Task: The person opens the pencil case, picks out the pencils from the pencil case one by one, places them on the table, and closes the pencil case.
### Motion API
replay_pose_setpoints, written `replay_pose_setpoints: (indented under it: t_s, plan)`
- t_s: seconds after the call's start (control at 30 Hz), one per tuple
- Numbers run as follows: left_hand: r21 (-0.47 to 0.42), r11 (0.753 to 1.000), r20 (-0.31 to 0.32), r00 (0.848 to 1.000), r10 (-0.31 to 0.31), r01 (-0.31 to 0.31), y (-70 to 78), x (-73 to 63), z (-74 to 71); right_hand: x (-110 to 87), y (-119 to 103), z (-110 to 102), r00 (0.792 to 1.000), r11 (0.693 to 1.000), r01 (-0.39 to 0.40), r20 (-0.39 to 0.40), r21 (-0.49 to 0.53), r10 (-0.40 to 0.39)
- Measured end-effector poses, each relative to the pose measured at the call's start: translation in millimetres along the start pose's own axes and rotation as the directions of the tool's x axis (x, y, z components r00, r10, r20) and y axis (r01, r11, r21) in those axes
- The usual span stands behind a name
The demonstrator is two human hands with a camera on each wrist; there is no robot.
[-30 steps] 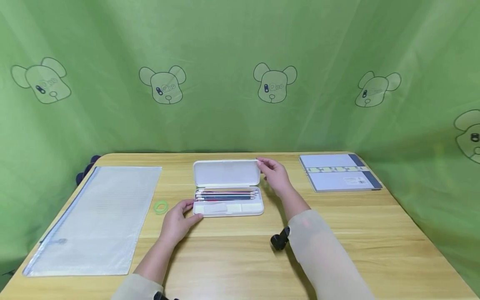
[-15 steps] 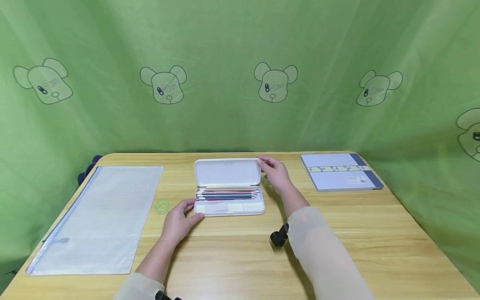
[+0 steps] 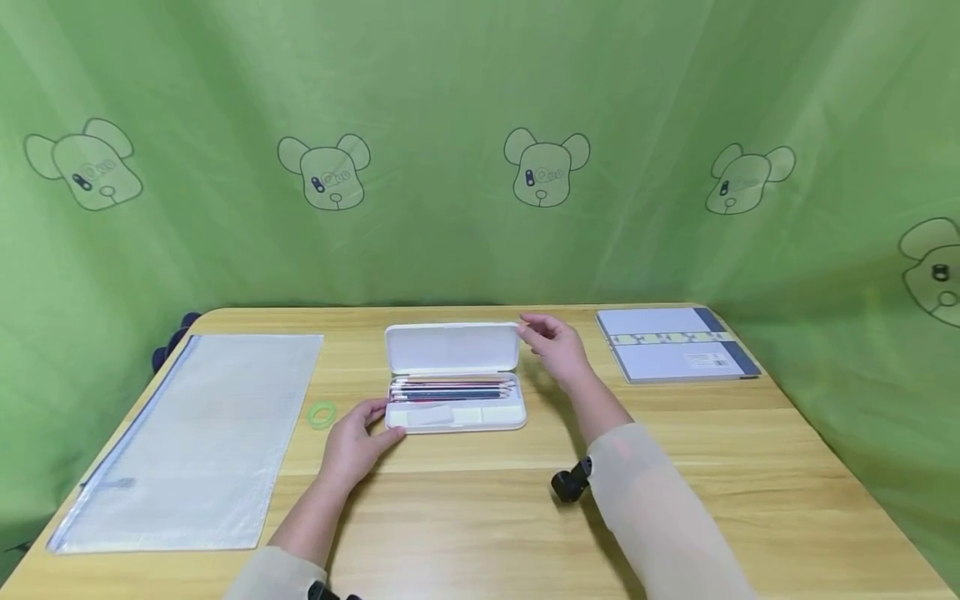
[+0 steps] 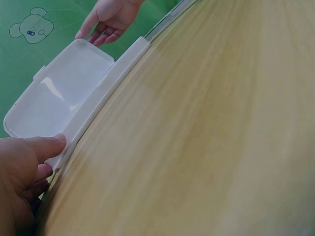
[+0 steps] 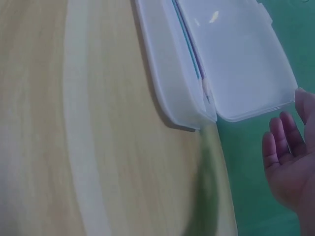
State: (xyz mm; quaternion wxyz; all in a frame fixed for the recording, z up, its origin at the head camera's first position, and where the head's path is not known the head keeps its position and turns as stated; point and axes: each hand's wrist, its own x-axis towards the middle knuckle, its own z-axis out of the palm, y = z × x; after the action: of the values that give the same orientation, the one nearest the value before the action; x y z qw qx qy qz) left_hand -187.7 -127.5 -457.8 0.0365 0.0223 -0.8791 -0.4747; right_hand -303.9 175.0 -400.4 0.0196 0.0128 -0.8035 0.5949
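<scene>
A white pencil case (image 3: 456, 417) lies with its lid (image 3: 453, 347) raised at the back. Several pencils (image 3: 450, 389) fill its rear compartment, and a white block, perhaps an eraser (image 3: 431, 415), lies in the front one. My left hand (image 3: 352, 443) grips the case's left end, thumb (image 4: 59, 139) at the front and fingers around the side. At the lid's upper right corner is my right hand (image 3: 558, 350). In the right wrist view a fingertip of it meets the corner, while the other fingers hang loosely bent, apart from the lid.
On the left of the wooden table (image 3: 480, 517) lies a translucent zip folder (image 3: 195, 442). A small green ring (image 3: 322, 414) sits between it and the case. Toward the back right is a pale blue notebook (image 3: 667, 321) with a patterned band. Behind the table hangs a green curtain (image 3: 450, 250).
My right hand has shifted slightly right, out to the lid's very corner. The lid stays raised, and my left hand keeps its grip on the pencil case.
</scene>
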Motion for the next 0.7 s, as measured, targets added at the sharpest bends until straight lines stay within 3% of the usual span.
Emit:
replay_pose_setpoints:
  t_s: [0.23, 0.5, 0.7]
  plan:
    - [-0.007, 1.000, 0.006, 1.000, -0.006, 0.006, 0.1, -0.4, -0.8, -17.0, 0.6, -5.9, 0.998, 0.997, 0.067, 0.009, -0.038, -0.067]
    - [-0.012, 1.000, 0.007, 1.000, -0.004, 0.004, 0.5, -0.7, -0.5, -35.8, 8.8, 6.6, 0.976, 0.963, 0.160, 0.179, -0.216, -0.122]
    - [-0.016, 1.000, 0.004, 1.000, -0.002, 0.002, -0.3, -0.9, -0.2, -40.2, 10.7, 16.4, 0.954, 0.931, 0.201, 0.277, -0.306, -0.115]
